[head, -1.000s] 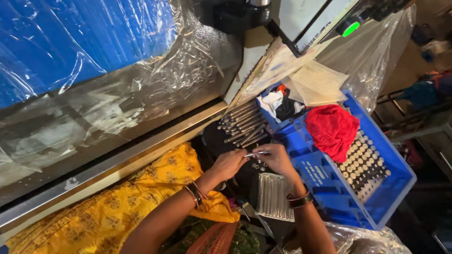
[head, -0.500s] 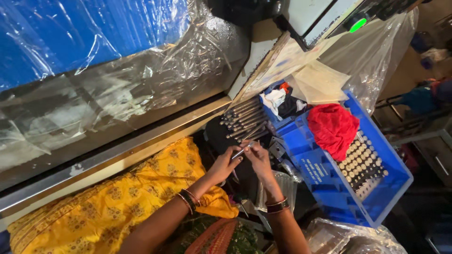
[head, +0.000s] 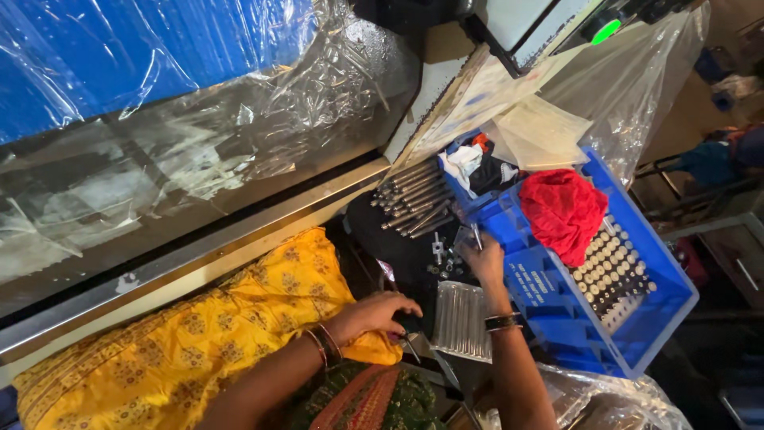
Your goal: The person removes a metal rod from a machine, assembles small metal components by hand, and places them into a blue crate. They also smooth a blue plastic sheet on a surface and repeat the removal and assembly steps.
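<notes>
1. At right, blue crate (head: 672,306) with red cloth (head: 562,212), beside it steel rods (head: 414,199).
2. Left hand (head: 374,313) rests on yellow fabric (head: 191,350), fingers curled loosely.
3. Right hand (head: 484,261) pinches thin metal pin (head: 476,236) by the crate's edge.

view: head-worn, single | facing: steeply down, tilted, over the person's lap and the blue crate (head: 605,334) | range: close; arm's reach
</notes>
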`<state>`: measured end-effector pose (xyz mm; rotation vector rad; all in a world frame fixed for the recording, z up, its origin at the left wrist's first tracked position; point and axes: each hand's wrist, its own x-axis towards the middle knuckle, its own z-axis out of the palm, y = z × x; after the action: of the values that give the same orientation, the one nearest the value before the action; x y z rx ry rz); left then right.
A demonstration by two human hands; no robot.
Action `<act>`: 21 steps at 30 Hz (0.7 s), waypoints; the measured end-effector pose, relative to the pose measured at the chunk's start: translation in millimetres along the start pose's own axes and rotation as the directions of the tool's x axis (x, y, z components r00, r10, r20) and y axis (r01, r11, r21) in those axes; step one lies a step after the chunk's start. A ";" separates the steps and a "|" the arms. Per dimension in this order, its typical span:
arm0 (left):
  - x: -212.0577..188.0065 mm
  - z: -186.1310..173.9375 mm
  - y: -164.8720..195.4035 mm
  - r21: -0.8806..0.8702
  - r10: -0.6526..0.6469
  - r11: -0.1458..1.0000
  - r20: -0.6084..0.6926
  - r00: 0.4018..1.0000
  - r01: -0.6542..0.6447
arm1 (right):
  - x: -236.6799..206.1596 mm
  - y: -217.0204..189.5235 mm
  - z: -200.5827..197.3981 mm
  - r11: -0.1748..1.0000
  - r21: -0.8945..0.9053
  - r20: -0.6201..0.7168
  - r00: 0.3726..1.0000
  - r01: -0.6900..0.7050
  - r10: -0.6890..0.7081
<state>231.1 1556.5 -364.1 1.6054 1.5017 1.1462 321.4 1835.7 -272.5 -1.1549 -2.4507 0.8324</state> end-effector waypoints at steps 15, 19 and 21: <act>-32.6 -31.3 -50.6 -0.741 -0.578 0.567 -0.046 0.815 0.360 | -4.1 4.7 -2.6 0.918 -0.350 -0.050 0.974 0.189 -0.220; -40.8 -33.1 -47.7 -0.651 -0.589 0.629 -0.043 0.807 0.425 | 3.2 10.7 -6.1 0.930 -0.361 0.038 0.998 0.064 -0.054; -41.7 -34.6 -43.6 -0.672 -0.582 0.622 -0.052 0.812 0.402 | 3.4 11.4 -9.6 0.917 -0.378 0.025 0.992 0.125 -0.125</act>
<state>183.1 1517.7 -396.0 0.5218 1.3686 1.3643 330.8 1847.7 -271.9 -1.0978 -2.7293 0.3257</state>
